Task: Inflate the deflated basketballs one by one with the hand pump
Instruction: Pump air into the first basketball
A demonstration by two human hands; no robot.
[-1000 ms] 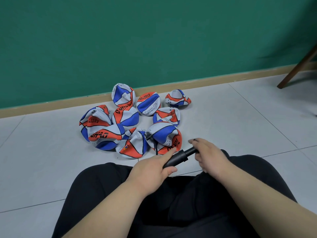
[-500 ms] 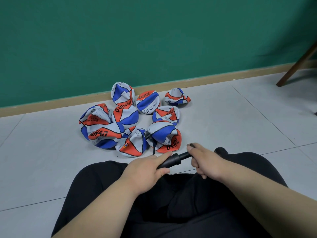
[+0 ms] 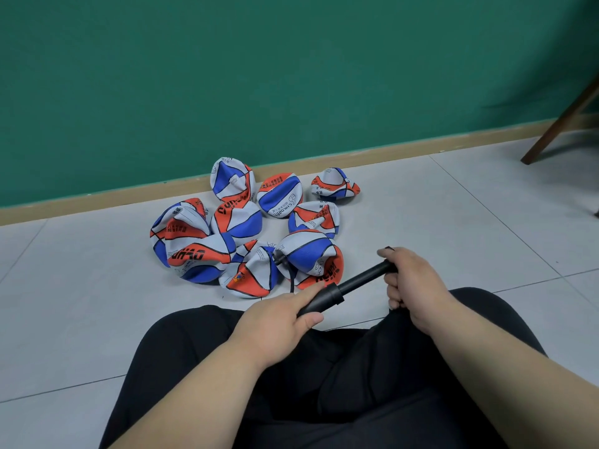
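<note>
Behind the pump (image 3: 351,282) in gripping fingers of left hand (image 3: 275,322) and right hand (image 3: 413,283), heaped deflated basketballs (image 3: 241,226).

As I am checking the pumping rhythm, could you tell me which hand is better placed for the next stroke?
The right hand: it grips the far end of the extended rod, probably ready to push in, while the left hand holds the pump barrel.

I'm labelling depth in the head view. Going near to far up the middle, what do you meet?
Black trousers → left hand and right hand gripping the hand pump → heap of deflated basketballs → skirting board → green wall.
</note>
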